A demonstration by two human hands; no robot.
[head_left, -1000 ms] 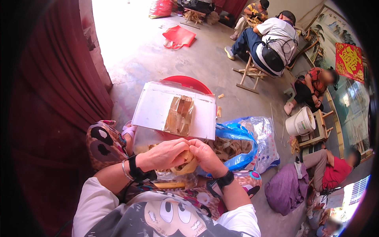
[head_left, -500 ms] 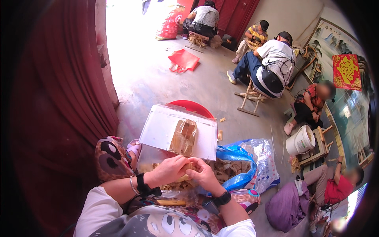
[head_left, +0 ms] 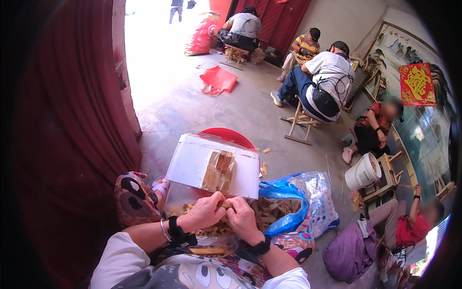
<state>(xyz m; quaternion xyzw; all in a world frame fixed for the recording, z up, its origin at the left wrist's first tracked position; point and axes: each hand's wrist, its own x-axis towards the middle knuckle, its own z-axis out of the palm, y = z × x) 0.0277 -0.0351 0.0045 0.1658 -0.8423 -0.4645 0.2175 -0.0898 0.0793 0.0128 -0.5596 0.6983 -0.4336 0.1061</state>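
Observation:
My left hand [head_left: 203, 213] and my right hand [head_left: 242, 219] meet in front of me, fingers closed and pinching a small tan strip [head_left: 224, 204] between them. Most of the strip is hidden by the fingers. Just beyond them a white board [head_left: 185, 161] lies across a red basin [head_left: 231, 136]. On that board sits a brown wooden block [head_left: 219, 171] wrapped in clear film. Below and beside my hands, many loose tan strips [head_left: 269, 211] fill a plastic bag with a blue edge [head_left: 294, 219].
A white bucket [head_left: 362, 172] stands by a wooden stool at the right, near a purple cloth bundle [head_left: 349, 253]. A red bag [head_left: 219, 79] lies on the floor ahead. Several people sit around the room. A dark red curtain [head_left: 72, 120] hangs at the left.
Both hands have turned inward and drawn tighter around the strip, its visible part now smaller. The whole view has shifted slightly, and a standing person's legs now show in the doorway.

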